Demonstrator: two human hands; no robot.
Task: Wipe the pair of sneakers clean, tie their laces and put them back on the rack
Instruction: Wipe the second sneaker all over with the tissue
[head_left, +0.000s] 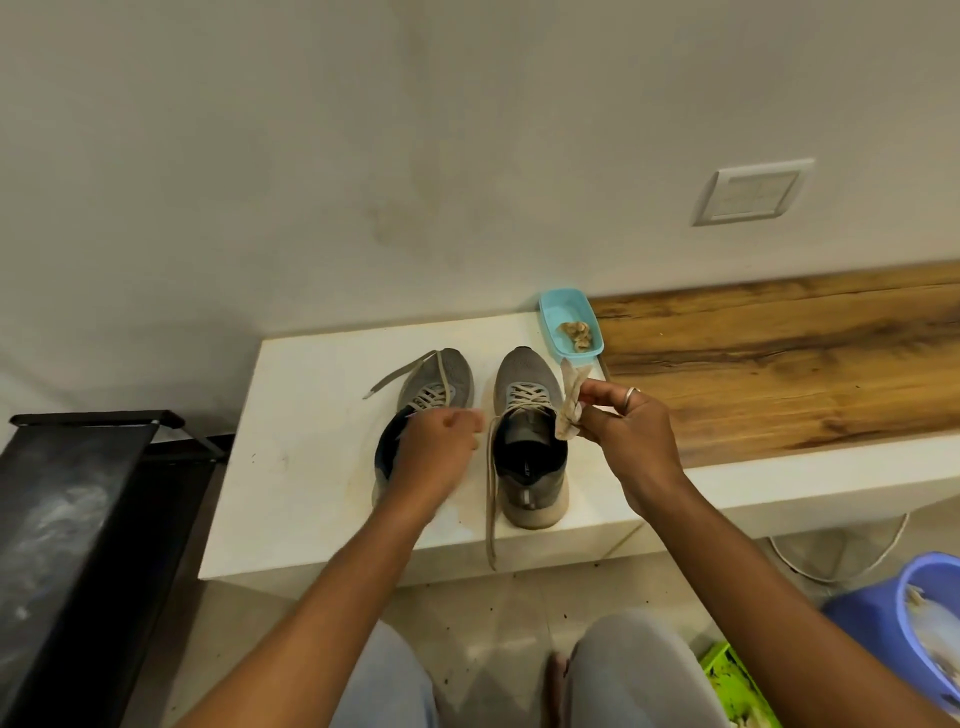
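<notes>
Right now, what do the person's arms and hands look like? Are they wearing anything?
Both forearms are bare: no sleeves, no gloves. The right hand wears a thin silver ring on one finger. The left hand is blurred; no ring or watch shows.

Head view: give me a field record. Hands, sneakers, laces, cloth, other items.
left hand: over opening of left sneaker, fingers curled, blurred; grip unclear
right hand: pinches cloth beside right sneaker
pair: side by side on white ledge, toes toward wall
laces: untied; one hangs over the ledge's front edge
rack: black, left of ledge
other: teal tray beyond right sneaker, blue bucket on floor
</notes>
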